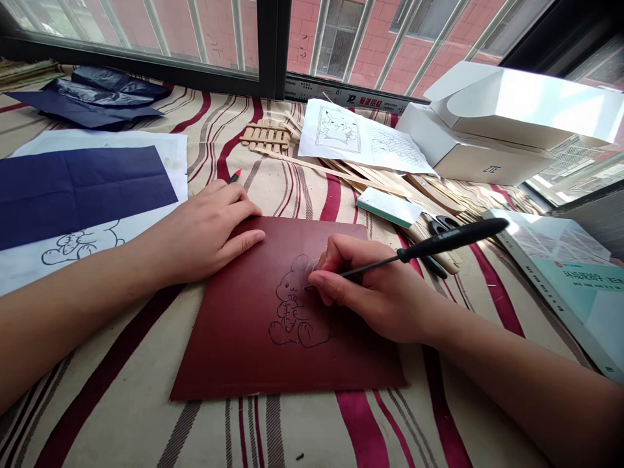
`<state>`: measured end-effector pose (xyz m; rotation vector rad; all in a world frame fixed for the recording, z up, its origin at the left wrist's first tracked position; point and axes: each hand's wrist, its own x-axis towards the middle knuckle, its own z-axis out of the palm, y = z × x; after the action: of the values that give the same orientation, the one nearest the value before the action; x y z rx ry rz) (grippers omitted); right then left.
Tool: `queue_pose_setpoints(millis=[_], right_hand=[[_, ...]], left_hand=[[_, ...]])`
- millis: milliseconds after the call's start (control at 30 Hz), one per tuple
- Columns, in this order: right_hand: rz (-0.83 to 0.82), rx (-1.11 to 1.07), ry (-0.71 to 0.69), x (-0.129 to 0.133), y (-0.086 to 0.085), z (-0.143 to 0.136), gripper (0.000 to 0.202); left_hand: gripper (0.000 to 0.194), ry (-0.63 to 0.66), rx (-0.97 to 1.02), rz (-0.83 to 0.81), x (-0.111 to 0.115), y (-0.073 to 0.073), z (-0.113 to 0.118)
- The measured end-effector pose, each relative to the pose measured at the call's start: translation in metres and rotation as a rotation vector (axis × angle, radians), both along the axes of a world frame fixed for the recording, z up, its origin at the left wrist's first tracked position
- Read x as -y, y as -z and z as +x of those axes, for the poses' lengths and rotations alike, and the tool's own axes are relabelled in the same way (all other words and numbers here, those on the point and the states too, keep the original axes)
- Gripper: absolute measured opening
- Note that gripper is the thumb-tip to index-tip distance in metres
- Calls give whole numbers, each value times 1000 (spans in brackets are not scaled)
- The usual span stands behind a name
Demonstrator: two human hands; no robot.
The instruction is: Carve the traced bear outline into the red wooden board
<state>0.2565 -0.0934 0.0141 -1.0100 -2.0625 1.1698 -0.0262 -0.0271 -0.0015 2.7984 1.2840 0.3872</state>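
A dark red board (234, 351) lies on the striped cloth, with a black line drawing of a rabbit holding a carrot (291, 312) on it. My right hand (365, 279) is closed around the thin shaft of a black-handled tool (451, 239), whose tip meets the board at the drawing's right side. Part of the drawing is hidden behind that hand. My left hand (221, 227) rests flat with its fingers apart on the board's upper left corner and holds nothing. A red-tipped pen (234, 176) shows just beyond it.
Dark blue sheets (78, 188) and a paper drawing (92, 244) lie at left. Behind the board are wooden sticks (266, 136), printed drawings (358, 133) and a small white-green block (390, 207). Scissors (441, 224), a book (575, 279) and a white box (487, 153) are at right.
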Motion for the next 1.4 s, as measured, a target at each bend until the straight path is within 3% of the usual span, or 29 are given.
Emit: queue_pose_setpoints(millis=[267,500,700,833,1067,1267,1400], right_hand=[[-19,3,1,0,0,-2,26],[-6,46,5,0,-2,0,23],[4,30,12,0,-1,-1,25],[21,59,22,0,0,-1,24],[-126,-112,94,-2,-3,-1,24],[-7,-39,97,-5,-11,0,11],[-88,-107,88,-2,-12,-4,16]], left_hand=[[57,20,47,35,-2,9,-3],[56,2,-1,-19,0,0,-1],[57,13,41,42,-2,7,-3],[55,-1,32,-9,-1,3,-2],[58,25,56,41,-2,6,-4],[59,19,56,48,-3,11,-5],[59,11,43,45,-3,9,-4]])
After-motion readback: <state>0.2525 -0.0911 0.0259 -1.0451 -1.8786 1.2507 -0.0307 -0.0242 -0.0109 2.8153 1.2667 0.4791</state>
